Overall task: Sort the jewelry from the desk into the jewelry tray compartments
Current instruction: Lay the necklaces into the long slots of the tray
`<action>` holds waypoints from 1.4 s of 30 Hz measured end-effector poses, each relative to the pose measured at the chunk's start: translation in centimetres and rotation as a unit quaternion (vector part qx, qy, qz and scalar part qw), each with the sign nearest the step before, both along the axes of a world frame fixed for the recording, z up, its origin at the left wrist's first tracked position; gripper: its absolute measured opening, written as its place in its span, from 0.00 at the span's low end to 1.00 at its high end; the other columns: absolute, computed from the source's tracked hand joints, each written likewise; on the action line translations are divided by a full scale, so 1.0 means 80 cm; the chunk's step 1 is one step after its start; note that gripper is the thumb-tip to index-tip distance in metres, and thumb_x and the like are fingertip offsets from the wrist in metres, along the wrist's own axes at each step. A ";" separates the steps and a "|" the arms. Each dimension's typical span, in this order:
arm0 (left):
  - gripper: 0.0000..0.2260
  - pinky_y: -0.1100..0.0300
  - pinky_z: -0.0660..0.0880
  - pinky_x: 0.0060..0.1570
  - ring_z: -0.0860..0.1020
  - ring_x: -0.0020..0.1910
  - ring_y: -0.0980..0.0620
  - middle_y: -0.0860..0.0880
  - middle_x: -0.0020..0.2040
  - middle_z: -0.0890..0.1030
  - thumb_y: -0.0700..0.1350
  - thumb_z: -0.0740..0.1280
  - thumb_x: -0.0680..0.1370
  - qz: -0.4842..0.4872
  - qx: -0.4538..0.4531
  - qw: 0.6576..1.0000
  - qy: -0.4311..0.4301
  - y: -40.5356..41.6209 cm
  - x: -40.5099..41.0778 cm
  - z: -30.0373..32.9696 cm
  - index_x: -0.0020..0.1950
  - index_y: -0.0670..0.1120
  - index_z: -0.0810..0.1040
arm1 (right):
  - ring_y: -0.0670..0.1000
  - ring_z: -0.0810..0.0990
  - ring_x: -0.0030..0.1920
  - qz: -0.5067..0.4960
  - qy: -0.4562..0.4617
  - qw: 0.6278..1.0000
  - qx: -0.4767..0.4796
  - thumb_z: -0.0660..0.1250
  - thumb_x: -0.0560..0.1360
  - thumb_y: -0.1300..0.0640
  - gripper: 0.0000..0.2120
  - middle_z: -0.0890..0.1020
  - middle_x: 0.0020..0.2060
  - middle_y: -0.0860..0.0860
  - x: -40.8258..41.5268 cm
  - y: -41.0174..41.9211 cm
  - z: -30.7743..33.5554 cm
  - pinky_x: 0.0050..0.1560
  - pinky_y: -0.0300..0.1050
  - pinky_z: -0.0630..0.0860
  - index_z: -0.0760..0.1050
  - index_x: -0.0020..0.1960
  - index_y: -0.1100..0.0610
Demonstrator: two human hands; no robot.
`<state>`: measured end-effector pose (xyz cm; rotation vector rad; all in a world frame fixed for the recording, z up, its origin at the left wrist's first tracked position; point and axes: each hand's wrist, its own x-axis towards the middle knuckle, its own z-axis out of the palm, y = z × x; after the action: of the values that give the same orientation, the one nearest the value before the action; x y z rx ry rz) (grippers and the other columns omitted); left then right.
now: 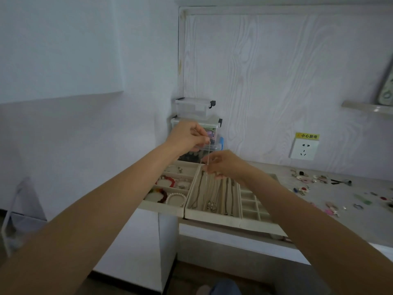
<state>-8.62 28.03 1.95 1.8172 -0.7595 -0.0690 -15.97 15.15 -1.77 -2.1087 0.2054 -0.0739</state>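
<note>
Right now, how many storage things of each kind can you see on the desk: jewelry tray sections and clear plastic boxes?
Jewelry tray sections: 3 (bracelet section, necklace section, small-grid section)
Clear plastic boxes, stacked in the corner: 3 (top box, middle box, bottom box)
Total: 6

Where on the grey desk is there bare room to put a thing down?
Bare grey desk lies between the beige jewelry trays and the scattered small jewelry, also along the front edge. The far right is crowded.
</note>
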 end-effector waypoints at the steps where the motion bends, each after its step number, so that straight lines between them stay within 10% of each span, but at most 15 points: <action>1: 0.04 0.63 0.79 0.40 0.81 0.39 0.54 0.48 0.39 0.82 0.38 0.72 0.73 0.002 0.002 1.000 0.000 -0.004 0.004 -0.001 0.45 0.42 0.78 | 0.47 0.78 0.45 -0.013 -0.017 1.000 0.017 0.68 0.74 0.63 0.15 0.80 0.52 0.55 0.004 -0.003 0.004 0.39 0.34 0.75 0.75 0.60 0.59; 13: 0.07 0.67 0.78 0.36 0.79 0.31 0.59 0.45 0.38 0.81 0.34 0.71 0.73 -0.015 0.043 0.999 -0.012 -0.043 0.057 -0.014 0.39 0.44 0.76 | 0.45 0.71 0.31 -0.050 -0.044 0.997 0.040 0.69 0.73 0.63 0.08 0.75 0.31 0.52 0.061 -0.031 -0.002 0.30 0.31 0.70 0.79 0.50 0.67; 19: 0.02 0.53 0.79 0.51 0.81 0.45 0.49 0.43 0.45 0.82 0.37 0.71 0.73 -0.014 0.114 0.992 -0.046 -0.057 0.082 -0.034 0.44 0.41 0.79 | 0.49 0.79 0.38 -0.049 0.004 0.998 0.046 0.69 0.72 0.65 0.04 0.80 0.36 0.54 0.092 -0.042 -0.026 0.48 0.40 0.78 0.79 0.47 0.65; 26: 0.05 0.60 0.77 0.50 0.79 0.42 0.52 0.44 0.45 0.82 0.36 0.71 0.72 -0.006 0.144 0.987 -0.069 -0.073 0.105 -0.052 0.47 0.40 0.80 | 0.56 0.81 0.46 -0.060 0.022 0.998 0.021 0.68 0.72 0.69 0.10 0.81 0.47 0.63 0.112 -0.057 -0.046 0.57 0.50 0.78 0.77 0.51 0.72; 30: 0.05 0.68 0.75 0.42 0.79 0.39 0.54 0.44 0.44 0.82 0.34 0.71 0.72 -0.005 0.161 0.984 -0.070 -0.083 0.115 -0.063 0.46 0.40 0.80 | 0.57 0.81 0.46 -0.054 0.020 0.998 -0.034 0.68 0.71 0.68 0.08 0.82 0.48 0.65 0.124 -0.065 -0.056 0.57 0.52 0.78 0.79 0.49 0.71; 36: 0.05 0.70 0.73 0.42 0.78 0.40 0.56 0.45 0.43 0.83 0.36 0.72 0.71 0.002 0.195 0.975 -0.110 -0.095 0.125 -0.076 0.47 0.40 0.81 | 0.50 0.77 0.39 -0.056 0.000 0.981 -0.185 0.65 0.74 0.64 0.08 0.81 0.44 0.59 0.128 -0.080 -0.066 0.36 0.30 0.67 0.80 0.50 0.65; 42: 0.05 0.64 0.74 0.48 0.77 0.41 0.56 0.49 0.42 0.81 0.36 0.71 0.72 -0.010 0.217 0.967 -0.137 -0.089 0.125 -0.086 0.47 0.41 0.81 | 0.52 0.78 0.54 -0.072 0.001 0.969 -0.235 0.64 0.75 0.62 0.11 0.81 0.54 0.56 0.131 -0.091 -0.075 0.51 0.39 0.70 0.79 0.55 0.60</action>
<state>1.34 20.89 -4.91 2.2656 -1.0161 0.0059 -5.53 7.86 -7.77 -2.5636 0.3721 -0.2259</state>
